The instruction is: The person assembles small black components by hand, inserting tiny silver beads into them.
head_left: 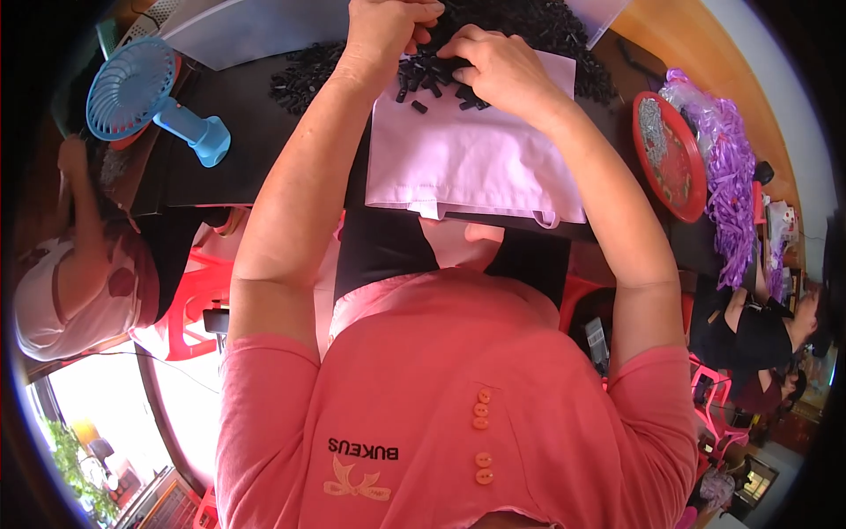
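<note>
At the top of the head view, a heap of small black tube-like pieces (511, 19) is spread on the dark table. Several loose ones lie on a pale pink cloth (476, 163) with straps at its near edge. My left hand (388, 25) is over the heap, its fingers pinched together; whatever is between them is hidden. My right hand (504, 69) rests at the cloth's far part, fingers bent and apart, the tips touching black pieces. No piece is clearly gripped in it.
A blue fan (194, 132) stands at the left, before a translucent plastic bin (256, 33). At the right are a red tray (648, 167) with small silvery pieces and a bundle of purple strips (731, 185). Other people sit at both sides.
</note>
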`<state>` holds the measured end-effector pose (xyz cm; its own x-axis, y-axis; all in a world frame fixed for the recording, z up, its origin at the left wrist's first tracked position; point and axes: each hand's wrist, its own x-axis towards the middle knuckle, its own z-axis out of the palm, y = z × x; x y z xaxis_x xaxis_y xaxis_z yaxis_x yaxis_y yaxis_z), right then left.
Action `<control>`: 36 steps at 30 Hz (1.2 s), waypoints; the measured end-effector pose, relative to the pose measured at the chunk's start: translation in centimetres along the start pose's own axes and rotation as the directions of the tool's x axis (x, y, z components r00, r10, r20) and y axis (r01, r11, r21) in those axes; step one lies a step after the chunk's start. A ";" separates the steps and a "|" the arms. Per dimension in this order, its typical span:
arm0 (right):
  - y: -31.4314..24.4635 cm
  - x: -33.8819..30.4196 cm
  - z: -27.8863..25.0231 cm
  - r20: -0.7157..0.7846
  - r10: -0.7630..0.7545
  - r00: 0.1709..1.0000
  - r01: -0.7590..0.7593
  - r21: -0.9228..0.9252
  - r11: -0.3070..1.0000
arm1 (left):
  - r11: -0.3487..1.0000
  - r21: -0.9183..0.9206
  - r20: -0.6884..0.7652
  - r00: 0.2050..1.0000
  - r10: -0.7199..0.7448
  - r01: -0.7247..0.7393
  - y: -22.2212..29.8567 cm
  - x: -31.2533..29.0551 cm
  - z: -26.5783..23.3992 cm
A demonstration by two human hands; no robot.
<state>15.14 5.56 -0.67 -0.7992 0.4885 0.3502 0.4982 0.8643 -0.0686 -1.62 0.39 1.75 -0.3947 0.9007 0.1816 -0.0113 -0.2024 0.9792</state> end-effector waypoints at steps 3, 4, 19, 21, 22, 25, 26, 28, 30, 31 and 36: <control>0.3 -0.1 -1.4 -0.071 -0.007 0.997 0.018 0.153 0.988 | 1.000 0.026 0.008 1.000 -0.012 0.012 0.0 -0.2 0.0; 0.7 0.0 -1.7 -0.194 -0.029 0.981 0.076 0.240 0.968 | 1.000 0.019 0.014 1.000 -0.017 0.017 0.0 -0.2 -0.1; 1.0 -2.3 -3.0 -0.076 -0.035 0.997 0.037 0.022 0.999 | 0.996 0.076 0.030 0.998 -0.049 0.047 -0.2 -1.1 0.8; 0.8 -2.3 -3.5 0.099 0.030 0.995 -0.026 -0.040 0.999 | 0.995 0.082 0.030 0.998 -0.058 0.055 0.1 -1.3 0.8; 0.8 -2.4 -3.0 0.098 0.032 0.995 -0.028 -0.040 0.999 | 0.993 0.105 0.032 0.998 -0.055 0.051 0.3 -1.5 1.0; 0.2 -2.5 -1.0 0.021 -0.057 0.998 0.058 -0.070 0.996 | 0.991 0.121 0.042 0.998 -0.056 0.051 -0.1 -1.2 1.1; 0.1 -2.3 -1.0 0.021 -0.058 0.998 0.060 -0.069 0.996 | 0.992 0.113 0.050 0.997 -0.061 0.055 -0.3 -1.1 1.0; -0.1 -1.8 -1.3 -0.068 -0.065 0.996 0.066 0.017 0.998 | 0.993 0.095 0.041 0.997 -0.073 0.068 -0.6 -0.9 0.9; -0.2 -1.3 -2.1 -0.023 -0.053 0.998 0.053 -0.003 0.999 | 0.994 0.077 0.029 0.996 -0.086 0.083 -0.7 -0.8 0.7; -0.1 -1.3 -2.4 0.022 -0.035 0.999 0.036 -0.031 0.999 | 0.993 0.089 0.032 0.996 -0.082 0.078 -0.6 -0.8 0.6; 0.3 -2.7 -1.5 0.072 -0.075 0.995 0.079 -0.049 0.996 | 0.995 0.041 0.015 0.995 -0.096 0.095 -0.1 -1.1 1.3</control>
<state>17.94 4.36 -0.22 -0.8566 0.4292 0.2865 0.4493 0.8933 0.0053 -0.01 -0.12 1.60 -0.3783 0.9215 0.0883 -0.0112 -0.0999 0.9949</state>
